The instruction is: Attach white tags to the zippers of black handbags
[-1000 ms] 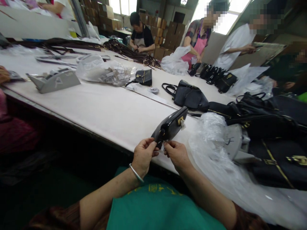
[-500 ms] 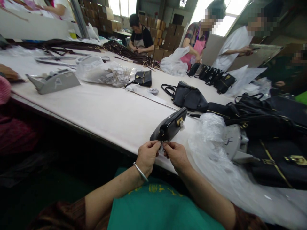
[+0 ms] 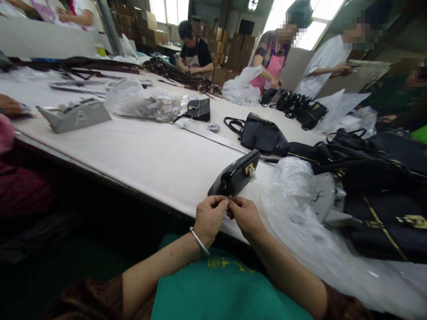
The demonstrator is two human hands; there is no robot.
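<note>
**Observed, left to right.** A grey tray [image 3: 75, 115] sits far left on the tabletop [image 3: 140, 151], well clear of the work. The left hand [image 3: 209, 218], a bangle [image 3: 199, 241] on its wrist, has its grip pinched shut, thumb against forefinger, on a small part at the near end of the small black bag [image 3: 235, 175]. The part itself is too small to identify. The bag lies near the tabletop's front edge, its gold clasp [image 3: 249, 168] facing right. The right hand [image 3: 245, 216] is pinched shut on the same spot, fingertips touching those of the left. Clear plastic sheeting [image 3: 293, 209] lies just beside it, with a pile of black bags [image 3: 376, 178] beyond.

**Judgement on method.** The work is fine and done at the fingertips. It is best done with the bag's weight left on the tabletop, both pinches kept close to the fitting, and the pull kept short so the bag does not drag. The sheeting should be kept clear of the fingers.

**Change from one second ago.** The hands were then slightly apart, with a pale scrap showing between them. They now meet, the scrap is hidden, and the left hand has shifted right. The bag's near end sits a little lower.
</note>
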